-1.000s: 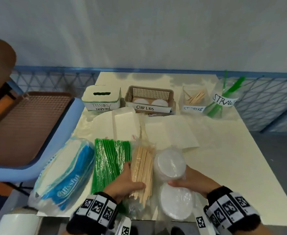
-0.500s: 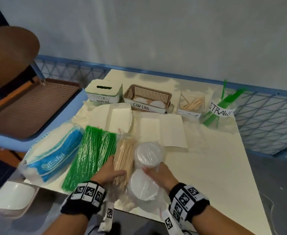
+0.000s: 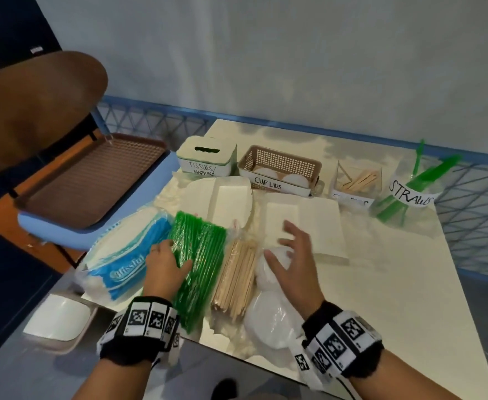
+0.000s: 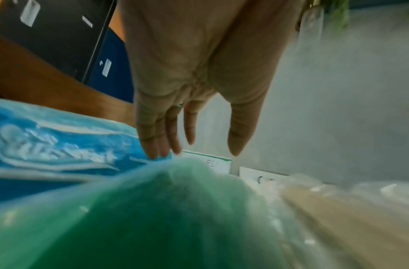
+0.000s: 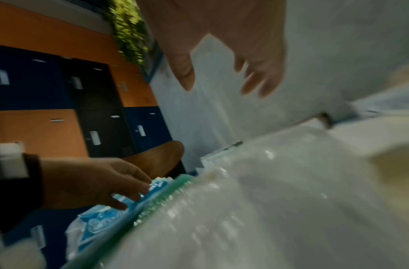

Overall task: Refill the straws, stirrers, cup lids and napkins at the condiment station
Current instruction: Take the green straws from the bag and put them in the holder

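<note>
Glossy green straw pack under flat left hand, right hand spread over crinkly bagged round lids

The cream table carries four labelled containers along 12 o'clock, white paper sheets mid-table, and tissue pack, straws, stirrers, lids at 6–8 o'clock.

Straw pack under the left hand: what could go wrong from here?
1. The pack of green straws overhangs the near table edge; the left hand lies open on it without gripping, so a nudge may tip it off.
2. The bagged cup lids also hang over that edge, with the right hand open above them.
3. The straws cup looks tilted; loading it could topple it.
</note>
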